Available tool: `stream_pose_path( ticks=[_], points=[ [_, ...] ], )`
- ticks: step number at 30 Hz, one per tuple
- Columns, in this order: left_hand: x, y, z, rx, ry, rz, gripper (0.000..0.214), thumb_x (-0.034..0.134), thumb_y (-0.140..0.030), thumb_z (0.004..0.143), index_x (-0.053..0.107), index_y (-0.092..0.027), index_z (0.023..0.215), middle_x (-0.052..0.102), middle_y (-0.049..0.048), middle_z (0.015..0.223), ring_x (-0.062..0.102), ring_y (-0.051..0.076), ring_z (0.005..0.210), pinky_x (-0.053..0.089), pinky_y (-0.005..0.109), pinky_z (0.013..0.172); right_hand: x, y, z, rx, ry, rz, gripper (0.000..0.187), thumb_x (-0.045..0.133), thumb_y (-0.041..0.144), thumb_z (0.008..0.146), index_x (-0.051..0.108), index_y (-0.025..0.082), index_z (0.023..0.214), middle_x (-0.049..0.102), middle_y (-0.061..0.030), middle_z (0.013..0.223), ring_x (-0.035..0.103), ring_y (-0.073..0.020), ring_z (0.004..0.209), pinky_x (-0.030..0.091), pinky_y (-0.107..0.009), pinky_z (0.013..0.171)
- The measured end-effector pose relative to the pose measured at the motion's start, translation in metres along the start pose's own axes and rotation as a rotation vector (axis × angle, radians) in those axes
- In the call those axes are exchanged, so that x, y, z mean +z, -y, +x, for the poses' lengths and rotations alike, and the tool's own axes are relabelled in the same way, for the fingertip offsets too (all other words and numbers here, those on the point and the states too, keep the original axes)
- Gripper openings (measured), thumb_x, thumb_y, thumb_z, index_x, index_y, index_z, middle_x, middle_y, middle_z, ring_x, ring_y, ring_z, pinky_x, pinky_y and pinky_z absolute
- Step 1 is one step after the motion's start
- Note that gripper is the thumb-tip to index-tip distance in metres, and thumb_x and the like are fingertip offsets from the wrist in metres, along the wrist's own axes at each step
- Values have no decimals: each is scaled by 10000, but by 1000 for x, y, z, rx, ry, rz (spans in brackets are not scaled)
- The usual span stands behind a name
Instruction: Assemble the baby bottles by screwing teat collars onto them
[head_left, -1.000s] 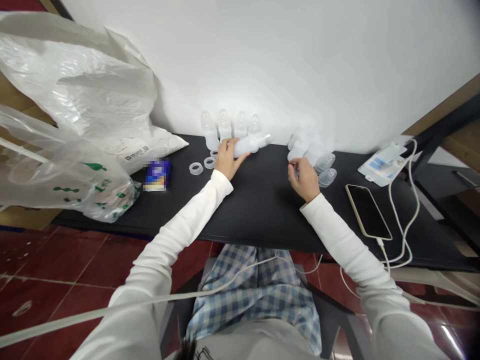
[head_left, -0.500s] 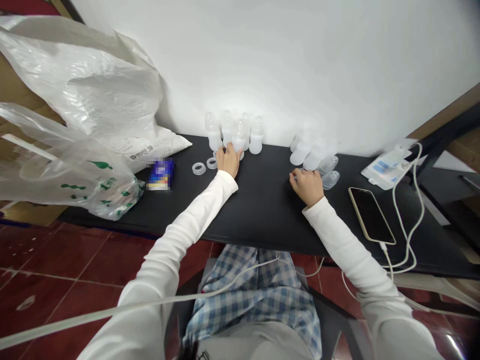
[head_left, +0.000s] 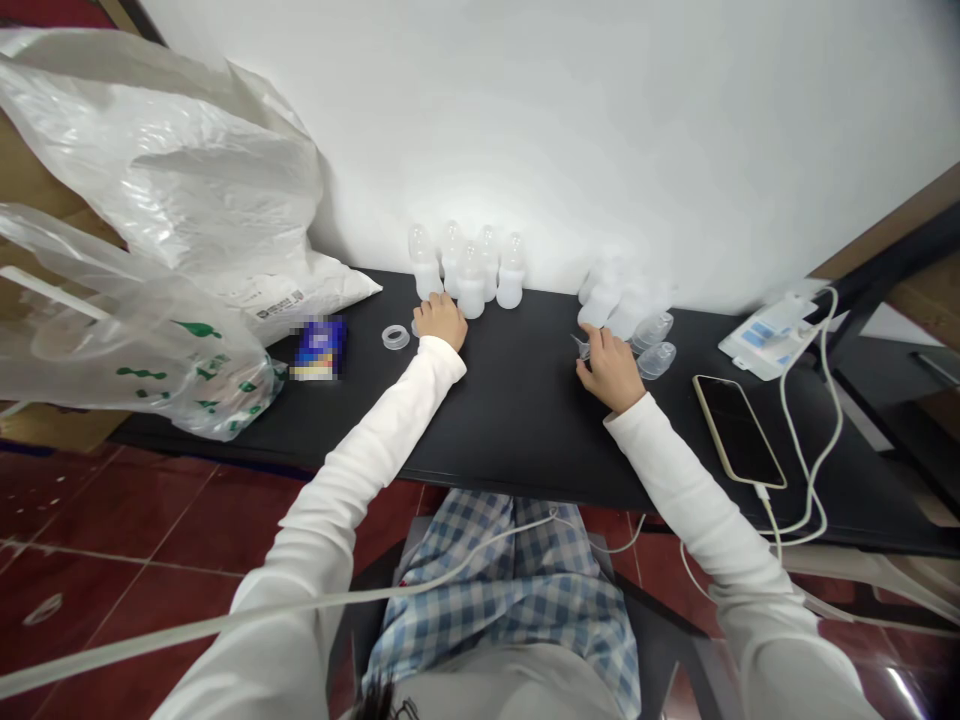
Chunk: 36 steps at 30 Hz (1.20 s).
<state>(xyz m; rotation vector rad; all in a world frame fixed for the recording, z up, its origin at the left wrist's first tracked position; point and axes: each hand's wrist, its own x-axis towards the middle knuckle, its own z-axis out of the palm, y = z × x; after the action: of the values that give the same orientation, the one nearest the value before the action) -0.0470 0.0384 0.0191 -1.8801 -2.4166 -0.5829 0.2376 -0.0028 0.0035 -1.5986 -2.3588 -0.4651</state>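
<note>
Head view, hands (head_left: pixel 441 322) near bottles (head_left: pixel 471 288), black table (head_left: pixel 517 410)

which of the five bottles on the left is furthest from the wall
The middle bottle, third from either end; the other four stand closer to the wall.

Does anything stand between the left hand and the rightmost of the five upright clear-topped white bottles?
Yes: the front clear-topped white bottle stands between the left hand and the rightmost white bottle.
</note>
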Motion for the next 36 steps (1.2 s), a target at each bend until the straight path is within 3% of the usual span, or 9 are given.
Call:
stream_pose_path(
  ticks=[3, 8, 13, 17, 21, 24, 27, 31, 36],
  points=[
    [-6, 4, 1, -29, 53, 11, 412, 352, -151, 919, 608, -68, 1230, 615, 244, 1292, 567, 379, 1219, 407, 488, 993, 3, 0, 1, -79, 12, 90, 615, 453, 51, 811, 399, 56, 1424, 592, -196, 1151, 568, -305, 969, 453, -404, 817],
    [-7, 10, 5, -44, 43, -24, 394, 397, -122, 897, 624, -78, 1216, 628, 238, 1277, 535, 383, 1258, 420, 483, 1006, 8, -5, 4, -159, -19, 147, 466, 344, -36, 830, 549, 140, 1209, 619, -154, 1099, 584, -268, 938, 460, -376, 825],
    [-6, 14, 7, -55, -163, -186, 328, 462, -139, 882, 643, -113, 1154, 640, 224, 1202, 533, 406, 1220, 406, 544, 1016, 7, -8, 6, -138, -114, 192, 246, 407, 137, 966, 638, 186, 1034, 665, -119, 971, 599, -260, 871, 443, -384, 766],
    [4, 4, -3, 32, -344, -471, 234, 561, -222, 888, 650, -152, 1093, 640, 179, 1145, 537, 366, 1205, 394, 556, 1066, 6, 2, 8, -74, -282, 500, 200, 464, 251, 1002, 659, 215, 1028, 691, -80, 965, 640, -218, 876, 504, -368, 798],
    [28, -23, -26, 149, -122, -1006, 236, 598, -358, 925, 665, -183, 1070, 670, 114, 1050, 645, 238, 997, 527, 416, 937, 4, 20, 6, -8, -381, 852, 158, 592, 358, 959, 675, 230, 1000, 714, -48, 946, 664, -172, 801, 566, -343, 775],
    [44, -42, -41, 94, 183, -1407, 350, 622, -473, 918, 660, -187, 1115, 713, 86, 985, 694, 191, 907, 577, 337, 815, 2, 31, 4, 37, -355, 1070, 210, 650, 423, 918, 686, 235, 1004, 724, -35, 940, 682, -155, 779, 588, -331, 762],
    [50, -49, -48, 23, 361, -1597, 415, 705, -495, 859, 681, -163, 1107, 742, 98, 1042, 723, 204, 956, 591, 356, 869, 3, 37, 4, 94, -329, 1188, 257, 687, 464, 881, 693, 236, 999, 724, -25, 926, 678, -143, 747, 591, -323, 748],
    [49, -48, -50, 13, 440, -1647, 409, 768, -474, 808, 710, -149, 1050, 758, 106, 1078, 736, 210, 976, 589, 397, 945, 4, 37, 5, 183, -339, 1202, 286, 698, 488, 860, 691, 235, 993, 720, -26, 901, 667, -151, 752, 579, -337, 758],
    [48, -47, -53, 125, 417, -1578, 434, 786, -471, 788, 712, -177, 1099, 754, 87, 1065, 732, 197, 974, 594, 386, 944, 3, 36, 6, 245, -365, 1174, 295, 684, 502, 861, 676, 240, 997, 705, -32, 893, 647, -167, 758, 555, -356, 751]
  ],
)
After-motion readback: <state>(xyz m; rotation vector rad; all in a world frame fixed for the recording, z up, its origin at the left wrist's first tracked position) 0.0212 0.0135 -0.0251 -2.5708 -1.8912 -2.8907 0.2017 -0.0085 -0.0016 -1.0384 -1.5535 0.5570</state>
